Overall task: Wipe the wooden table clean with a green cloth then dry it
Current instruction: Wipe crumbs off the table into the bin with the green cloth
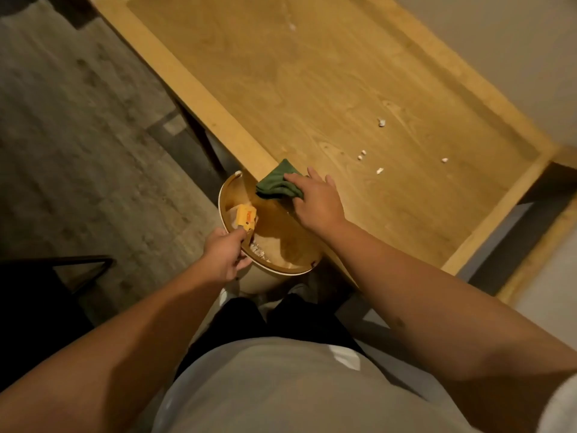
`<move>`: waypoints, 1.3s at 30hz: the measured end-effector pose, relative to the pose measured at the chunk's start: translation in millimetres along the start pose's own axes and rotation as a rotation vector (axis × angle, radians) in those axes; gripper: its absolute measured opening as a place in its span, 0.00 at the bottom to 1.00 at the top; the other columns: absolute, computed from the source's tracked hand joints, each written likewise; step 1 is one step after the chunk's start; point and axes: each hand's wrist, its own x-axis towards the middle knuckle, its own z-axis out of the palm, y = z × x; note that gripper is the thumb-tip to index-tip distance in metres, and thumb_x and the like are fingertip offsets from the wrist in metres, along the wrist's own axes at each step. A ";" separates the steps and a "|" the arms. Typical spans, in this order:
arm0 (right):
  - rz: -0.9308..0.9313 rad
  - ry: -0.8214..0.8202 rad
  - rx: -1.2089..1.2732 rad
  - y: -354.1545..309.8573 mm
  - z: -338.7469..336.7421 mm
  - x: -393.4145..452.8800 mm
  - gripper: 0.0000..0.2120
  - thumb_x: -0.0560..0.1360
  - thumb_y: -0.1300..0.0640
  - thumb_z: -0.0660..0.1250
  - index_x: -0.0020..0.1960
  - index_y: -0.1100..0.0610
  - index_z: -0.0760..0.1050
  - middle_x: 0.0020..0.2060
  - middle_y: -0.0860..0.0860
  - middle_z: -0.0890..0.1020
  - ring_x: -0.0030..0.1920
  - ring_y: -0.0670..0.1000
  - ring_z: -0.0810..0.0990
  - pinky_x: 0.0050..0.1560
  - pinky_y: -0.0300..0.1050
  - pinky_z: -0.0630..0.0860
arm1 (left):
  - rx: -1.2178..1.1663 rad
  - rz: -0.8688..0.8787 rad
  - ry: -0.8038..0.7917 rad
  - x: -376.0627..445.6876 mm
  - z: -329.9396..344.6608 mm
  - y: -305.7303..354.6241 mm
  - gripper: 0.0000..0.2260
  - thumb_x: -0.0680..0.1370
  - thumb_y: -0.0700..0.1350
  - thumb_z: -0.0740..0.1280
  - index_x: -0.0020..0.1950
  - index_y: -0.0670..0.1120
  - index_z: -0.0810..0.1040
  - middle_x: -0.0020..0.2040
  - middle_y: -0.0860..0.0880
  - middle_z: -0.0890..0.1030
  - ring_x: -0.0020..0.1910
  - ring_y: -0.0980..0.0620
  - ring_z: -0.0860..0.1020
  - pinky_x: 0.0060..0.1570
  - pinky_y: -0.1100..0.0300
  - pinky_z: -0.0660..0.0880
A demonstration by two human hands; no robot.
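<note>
The wooden table [312, 89] runs from the upper left to the right. My right hand [315, 198] presses a folded green cloth [278, 182] on the table's near edge, fingers fairly straight over it. Just below that edge my left hand [224, 254] grips the rim of a round waste bin [281, 270]. Inside the bin lie a yellow packet [246, 218] and some crumpled scraps. Several small white crumbs [381, 122] are scattered on the tabletop to the right of the cloth.
A grey concrete floor [78, 135] lies to the left of the table. A dark metal chair frame [78, 264] stands at the lower left. The table's dark legs [206, 142] show under its near edge.
</note>
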 end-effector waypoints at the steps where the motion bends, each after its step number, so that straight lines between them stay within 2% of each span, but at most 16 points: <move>1: 0.081 0.037 0.159 4.0 -12.3 -4.5 0.25 0.76 0.64 0.64 0.71 0.47 0.73 0.68 0.52 0.77 0.73 0.52 0.69 0.70 0.43 0.61 | 0.016 -0.006 0.014 1.2 2.1 -1.9 0.05 0.77 0.39 0.68 0.50 0.46 0.73 0.40 0.43 0.80 0.33 0.51 0.80 0.25 0.59 0.77; 3: 0.185 0.174 0.335 19.8 -41.9 -14.4 0.24 0.75 0.65 0.63 0.67 0.46 0.77 0.60 0.47 0.81 0.60 0.44 0.78 0.56 0.28 0.69 | 0.049 -0.006 0.031 4.3 5.5 -4.7 0.05 0.77 0.41 0.69 0.50 0.47 0.73 0.44 0.42 0.82 0.39 0.49 0.82 0.29 0.58 0.78; 5: 0.244 0.328 0.385 46.8 -75.6 -23.5 0.23 0.76 0.64 0.63 0.66 0.45 0.77 0.54 0.43 0.80 0.48 0.33 0.78 0.45 0.21 0.68 | 0.060 -0.004 0.035 8.1 7.5 -6.1 0.07 0.77 0.43 0.70 0.49 0.48 0.73 0.46 0.42 0.82 0.40 0.48 0.82 0.27 0.59 0.77; 6: 0.274 0.394 0.379 64.5 -93.0 -27.9 0.23 0.76 0.63 0.64 0.67 0.45 0.76 0.54 0.43 0.79 0.46 0.33 0.78 0.44 0.24 0.70 | 0.065 -0.002 0.038 9.3 7.8 -6.1 0.07 0.77 0.44 0.71 0.50 0.48 0.73 0.45 0.42 0.82 0.38 0.48 0.81 0.24 0.60 0.76; 9: 0.415 0.582 0.321 131.5 -141.6 -41.4 0.23 0.79 0.60 0.62 0.71 0.43 0.71 0.60 0.49 0.80 0.45 0.47 0.81 0.39 0.35 0.76 | 0.076 -0.005 0.038 14.0 10.5 -5.6 0.06 0.78 0.44 0.70 0.50 0.48 0.73 0.43 0.42 0.81 0.36 0.48 0.81 0.21 0.62 0.75; 10: 0.472 0.644 0.290 154.1 -153.9 -44.5 0.23 0.80 0.59 0.61 0.72 0.44 0.70 0.64 0.50 0.78 0.49 0.49 0.81 0.44 0.36 0.78 | 0.075 -0.006 0.040 15.2 11.6 -5.7 0.06 0.78 0.44 0.70 0.49 0.49 0.73 0.43 0.42 0.81 0.37 0.48 0.81 0.22 0.62 0.76; 11: 0.528 0.679 0.243 175.4 -163.7 -45.8 0.23 0.80 0.59 0.61 0.73 0.46 0.69 0.68 0.52 0.76 0.57 0.53 0.80 0.55 0.41 0.78 | 0.080 -0.002 0.046 17.0 12.1 -5.9 0.06 0.78 0.43 0.69 0.48 0.49 0.72 0.42 0.43 0.81 0.36 0.49 0.81 0.23 0.61 0.77; 12: 0.584 0.641 0.167 195.1 -169.6 -45.0 0.24 0.80 0.57 0.61 0.75 0.49 0.67 0.72 0.53 0.71 0.67 0.56 0.74 0.67 0.49 0.73 | 0.090 0.005 0.052 18.8 11.9 -6.3 0.05 0.78 0.43 0.68 0.47 0.49 0.72 0.41 0.43 0.81 0.35 0.50 0.81 0.23 0.61 0.77; 13: 0.630 0.507 0.060 211.0 -171.4 -42.5 0.27 0.80 0.54 0.62 0.78 0.51 0.62 0.77 0.55 0.64 0.75 0.59 0.64 0.73 0.55 0.64 | 0.097 0.012 0.053 20.7 10.8 -7.0 0.05 0.78 0.42 0.68 0.47 0.49 0.72 0.41 0.43 0.81 0.33 0.51 0.81 0.24 0.61 0.77; 15: 0.664 0.135 -0.158 229.1 -165.1 -37.9 0.41 0.78 0.41 0.66 0.81 0.52 0.47 0.81 0.56 0.47 0.79 0.61 0.47 0.76 0.61 0.51 | 0.103 0.026 0.044 24.0 8.5 -9.0 0.05 0.77 0.41 0.68 0.47 0.48 0.73 0.40 0.43 0.81 0.28 0.52 0.81 0.26 0.59 0.75; 16: 0.667 0.025 -0.230 231.8 -160.7 -35.7 0.47 0.75 0.35 0.66 0.81 0.50 0.41 0.80 0.54 0.41 0.79 0.61 0.42 0.76 0.62 0.47 | 0.106 0.033 0.045 25.1 7.3 -9.9 0.05 0.77 0.41 0.68 0.47 0.48 0.73 0.39 0.43 0.81 0.27 0.52 0.81 0.26 0.59 0.75; 18: 0.658 -0.019 -0.269 232.1 -155.1 -30.3 0.52 0.71 0.26 0.63 0.80 0.46 0.36 0.79 0.53 0.36 0.79 0.60 0.37 0.75 0.62 0.43 | 0.100 0.035 0.051 26.6 5.9 -11.0 0.05 0.77 0.40 0.68 0.48 0.48 0.74 0.39 0.44 0.82 0.27 0.52 0.83 0.26 0.58 0.78; 21: 0.619 -0.004 -0.254 231.1 -155.0 -24.6 0.52 0.70 0.24 0.60 0.80 0.44 0.36 0.80 0.52 0.36 0.79 0.59 0.36 0.75 0.64 0.42 | 0.080 0.025 0.054 27.6 4.8 -11.9 0.05 0.77 0.39 0.68 0.49 0.48 0.76 0.40 0.45 0.84 0.30 0.53 0.84 0.26 0.57 0.79; 25: 0.559 0.033 -0.308 233.3 -153.4 -27.3 0.48 0.73 0.29 0.61 0.80 0.46 0.38 0.80 0.50 0.39 0.79 0.58 0.40 0.74 0.67 0.44 | 0.080 0.029 0.047 28.7 4.7 -11.9 0.05 0.76 0.39 0.68 0.49 0.49 0.76 0.38 0.46 0.85 0.30 0.54 0.84 0.27 0.58 0.78; 29: 0.387 0.039 -0.362 233.8 -149.6 -28.8 0.42 0.76 0.36 0.63 0.80 0.46 0.43 0.81 0.46 0.46 0.80 0.54 0.45 0.73 0.70 0.48 | 0.079 0.017 0.020 28.4 4.0 -10.2 0.06 0.75 0.41 0.69 0.50 0.49 0.76 0.34 0.49 0.86 0.32 0.53 0.85 0.31 0.56 0.80; 39: 0.099 -0.023 -0.429 193.6 -108.2 -18.0 0.33 0.79 0.42 0.61 0.79 0.43 0.50 0.80 0.47 0.52 0.79 0.53 0.49 0.72 0.70 0.49 | 0.084 0.046 0.019 21.0 10.8 -4.1 0.05 0.76 0.40 0.69 0.47 0.48 0.75 0.30 0.50 0.84 0.30 0.54 0.83 0.29 0.59 0.79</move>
